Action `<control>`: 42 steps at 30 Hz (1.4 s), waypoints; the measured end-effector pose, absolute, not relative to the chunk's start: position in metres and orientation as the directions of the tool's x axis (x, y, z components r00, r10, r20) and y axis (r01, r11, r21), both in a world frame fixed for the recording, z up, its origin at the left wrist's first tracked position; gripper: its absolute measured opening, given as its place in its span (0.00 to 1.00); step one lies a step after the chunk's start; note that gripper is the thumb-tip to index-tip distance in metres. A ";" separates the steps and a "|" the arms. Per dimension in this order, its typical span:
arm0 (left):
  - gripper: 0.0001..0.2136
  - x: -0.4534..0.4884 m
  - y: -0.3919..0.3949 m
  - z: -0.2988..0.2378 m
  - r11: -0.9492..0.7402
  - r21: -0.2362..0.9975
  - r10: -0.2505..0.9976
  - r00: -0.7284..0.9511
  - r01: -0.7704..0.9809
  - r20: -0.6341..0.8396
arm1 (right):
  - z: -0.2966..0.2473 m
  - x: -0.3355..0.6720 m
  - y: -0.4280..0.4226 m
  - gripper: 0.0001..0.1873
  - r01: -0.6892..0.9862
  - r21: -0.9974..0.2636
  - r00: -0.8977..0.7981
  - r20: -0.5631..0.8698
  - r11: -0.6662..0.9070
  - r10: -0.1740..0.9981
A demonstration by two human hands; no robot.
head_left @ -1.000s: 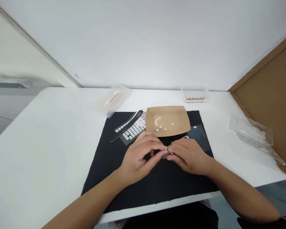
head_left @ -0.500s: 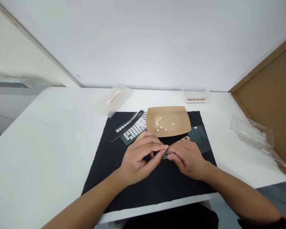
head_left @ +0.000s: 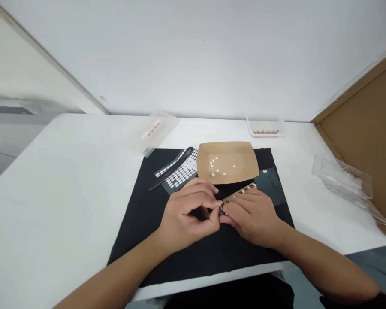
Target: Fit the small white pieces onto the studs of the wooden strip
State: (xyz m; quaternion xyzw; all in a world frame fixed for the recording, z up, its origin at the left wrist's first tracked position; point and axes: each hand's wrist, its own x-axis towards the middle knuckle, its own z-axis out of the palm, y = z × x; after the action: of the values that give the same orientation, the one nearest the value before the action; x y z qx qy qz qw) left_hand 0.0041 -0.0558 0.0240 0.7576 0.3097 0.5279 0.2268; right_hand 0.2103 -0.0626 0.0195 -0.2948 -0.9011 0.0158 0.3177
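Observation:
Over the black cloth, my left hand [head_left: 189,214] and my right hand [head_left: 252,216] meet fingertip to fingertip. Between them is a small shiny metal piece [head_left: 224,211], partly covered by the fingers, its kind too small to tell. My right thumb and forefinger pinch it. The thumb and forefinger of my left hand are closed at its left end, the other fingers loosely curled. A brown strip [head_left: 230,198] carrying several small metal and white bits runs beyond my right fingers, partly hidden by that hand.
A brown paper tray [head_left: 241,175] with several white ovals stands behind my hands. Left of it, black tweezers [head_left: 176,165] lie across sheets of white oval stickers [head_left: 180,177]. A dark green sheet [head_left: 272,184], clear plastic boxes [head_left: 344,180] and a cardboard panel [head_left: 366,128] are on the right.
The fingertips and the metal piece have shifted slightly left and toward me. My right hand has lowered a little, and more of the brown strip shows.

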 end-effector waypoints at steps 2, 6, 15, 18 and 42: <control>0.08 0.004 -0.055 0.024 -0.692 0.696 0.720 0.266 0.194 0.641 | 0.020 0.209 -0.063 0.23 0.508 -0.226 -0.624 0.569 0.831 0.536; 0.09 0.004 -0.054 0.024 -0.659 0.737 0.743 0.280 0.150 0.608 | 0.019 0.209 -0.063 0.24 0.494 -0.253 -0.633 0.551 0.832 0.544; 0.10 0.002 -0.055 0.025 -0.593 0.799 0.783 0.299 0.096 0.545 | 0.018 0.210 -0.063 0.25 0.446 -0.350 -0.647 0.510 0.824 0.566; 0.10 0.001 -0.055 0.024 -0.552 0.832 0.802 0.305 0.050 0.514 | 0.019 0.211 -0.063 0.25 0.420 -0.399 -0.645 0.501 0.815 0.578; 0.06 -0.005 -0.061 0.014 -0.277 0.951 0.897 0.318 -0.136 0.306 | 0.020 0.219 -0.061 0.26 0.404 -0.568 -0.634 0.391 0.717 0.667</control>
State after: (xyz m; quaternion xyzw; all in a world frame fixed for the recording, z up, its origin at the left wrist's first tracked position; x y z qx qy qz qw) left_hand -0.0045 -0.0609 0.0144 0.6245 0.3047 0.4983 0.5185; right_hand 0.2188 -0.0607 0.0195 -0.3053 -0.8769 0.2194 0.2996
